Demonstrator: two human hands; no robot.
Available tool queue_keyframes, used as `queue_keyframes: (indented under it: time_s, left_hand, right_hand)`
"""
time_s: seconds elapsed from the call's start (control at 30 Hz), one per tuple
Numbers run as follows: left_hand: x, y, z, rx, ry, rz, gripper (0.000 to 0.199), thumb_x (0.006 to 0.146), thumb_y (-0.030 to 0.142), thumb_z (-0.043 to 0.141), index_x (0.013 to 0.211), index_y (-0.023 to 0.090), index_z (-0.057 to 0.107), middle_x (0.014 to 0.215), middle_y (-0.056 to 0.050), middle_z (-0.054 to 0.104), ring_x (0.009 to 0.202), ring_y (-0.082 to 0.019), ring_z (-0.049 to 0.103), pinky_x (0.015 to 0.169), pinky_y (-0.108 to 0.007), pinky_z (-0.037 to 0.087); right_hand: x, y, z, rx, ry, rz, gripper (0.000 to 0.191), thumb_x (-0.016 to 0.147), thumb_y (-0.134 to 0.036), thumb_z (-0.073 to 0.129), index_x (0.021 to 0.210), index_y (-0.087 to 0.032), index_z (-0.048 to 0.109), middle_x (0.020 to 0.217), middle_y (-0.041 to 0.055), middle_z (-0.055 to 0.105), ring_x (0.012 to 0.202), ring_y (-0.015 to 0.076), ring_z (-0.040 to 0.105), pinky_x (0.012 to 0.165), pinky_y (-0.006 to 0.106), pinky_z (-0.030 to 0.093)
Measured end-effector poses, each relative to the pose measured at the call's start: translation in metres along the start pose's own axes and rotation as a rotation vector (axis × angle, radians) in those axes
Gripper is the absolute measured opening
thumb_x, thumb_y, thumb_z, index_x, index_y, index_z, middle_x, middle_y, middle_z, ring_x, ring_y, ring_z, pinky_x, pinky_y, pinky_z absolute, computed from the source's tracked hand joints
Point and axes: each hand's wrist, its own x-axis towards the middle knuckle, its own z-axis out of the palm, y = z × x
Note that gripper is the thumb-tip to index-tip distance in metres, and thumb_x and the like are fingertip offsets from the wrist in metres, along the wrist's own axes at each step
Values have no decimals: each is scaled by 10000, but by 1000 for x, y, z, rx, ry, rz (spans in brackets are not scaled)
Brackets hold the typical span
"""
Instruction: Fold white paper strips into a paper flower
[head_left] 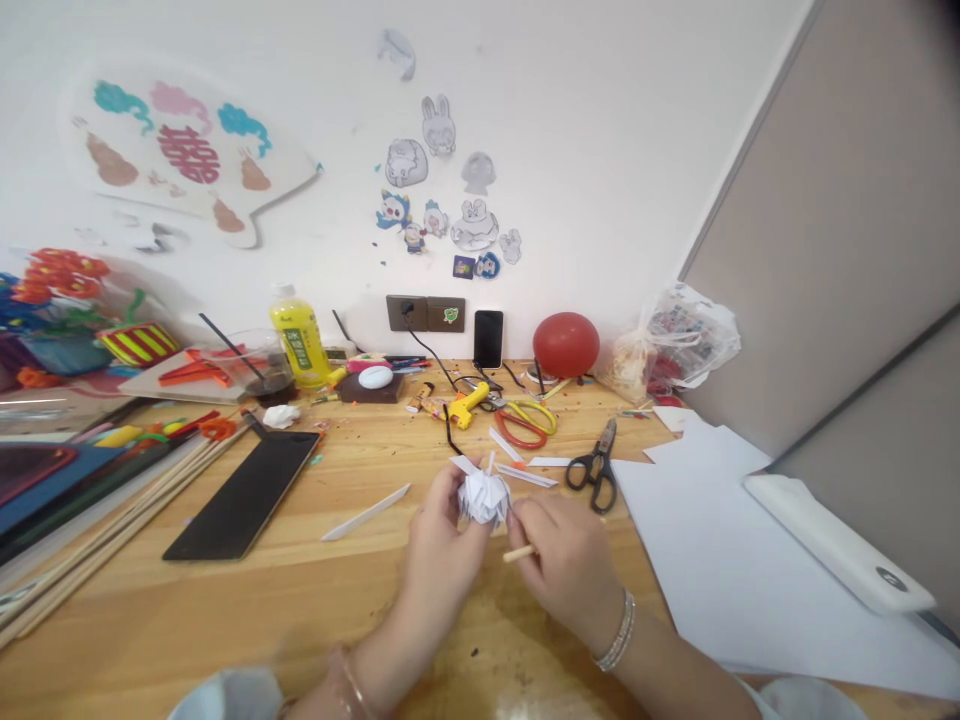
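Observation:
My left hand [448, 535] is closed around a white folded-paper flower [484, 496], whose pointed petals or strips stick out at the top and sides. Close against the flower's right edge is my right hand [566, 560], with its fingers curled around a short wooden stick [519, 553]. The fingertips partly hide where the right hand meets the paper. White paper strips [527, 475] lie just beyond the hands, and another paper strip [366, 513] rests to the left. Black-handled scissors [596, 470] lie to the right of the flower.
Behind the hands are a yellow glue gun [466, 405] and red-and-yellow scissors [529, 420]. A black tablet-like slab [244, 495] and long wooden sticks [127, 530] lie left. White paper sheets [712, 560] cover the right side. A red balloon [566, 345] and yellow bottle [300, 340] stand near the wall.

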Motion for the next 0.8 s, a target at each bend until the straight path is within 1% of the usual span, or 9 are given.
queue_keyframes:
  time_s: [0.2,0.37,0.47,0.57,0.63,0.67,0.73,0.77,0.8]
  left_hand:
    - [-4,1,2,5,-48,44,303,678,62,524,960,171,538,938,-40,634,887,-169,583,790,-259,441]
    - [-6,6,5,-37,-79,4,328,634,32,523,932,166,540,910,-40,641,869,-170,586,766,-252,448]
    - [-9,8,4,-39,-90,-19,373,605,13,506,944,163,548,939,-49,642,861,-172,590,761,-253,451]
    - [-10,9,2,6,-133,7,393,608,12,497,962,169,561,973,-51,639,887,-175,587,792,-256,441]
    - [-10,9,1,30,-164,33,377,623,24,506,963,178,565,981,-48,637,906,-178,583,807,-256,436]
    - [-9,9,0,35,-174,41,366,630,33,514,961,181,564,979,-47,637,906,-178,582,806,-255,437]
    - [-8,9,0,30,-185,47,339,646,49,522,954,184,560,970,-46,635,895,-176,582,795,-252,441]
    - [-8,9,0,26,-194,47,329,652,55,525,952,184,557,967,-47,634,891,-175,581,791,-250,443]
    - [-7,9,1,23,-203,47,319,658,59,527,951,184,554,966,-49,633,888,-173,580,790,-249,444]
  right_hand:
    - [-1,-1,-3,51,-27,-95,300,834,-143,334,596,-171,515,557,29,506,527,151,415,498,285,249]
    - [1,9,-9,172,-45,-153,282,822,-156,347,588,-184,500,550,15,526,518,136,428,499,274,262]
    - [3,13,-10,191,-59,-246,309,826,-157,324,559,-192,475,515,8,507,484,130,414,478,269,255]
    - [3,15,-14,252,-82,-322,327,848,-188,318,559,-193,471,511,5,501,476,128,422,473,267,272]
    - [4,17,-16,361,-62,-233,348,870,-230,305,571,-192,480,513,5,499,483,129,441,485,265,306]
    - [4,17,-17,427,-39,-121,353,880,-249,301,591,-190,496,523,6,506,494,129,457,494,262,328]
    - [5,19,-14,567,9,192,336,895,-275,314,664,-185,540,556,7,533,513,127,486,501,249,367]
    - [6,20,-11,637,23,351,272,884,-302,367,752,-181,571,584,5,552,519,126,498,493,239,381]
    - [7,20,-7,741,7,452,244,871,-336,403,806,-178,578,571,-8,546,487,119,488,463,227,383]
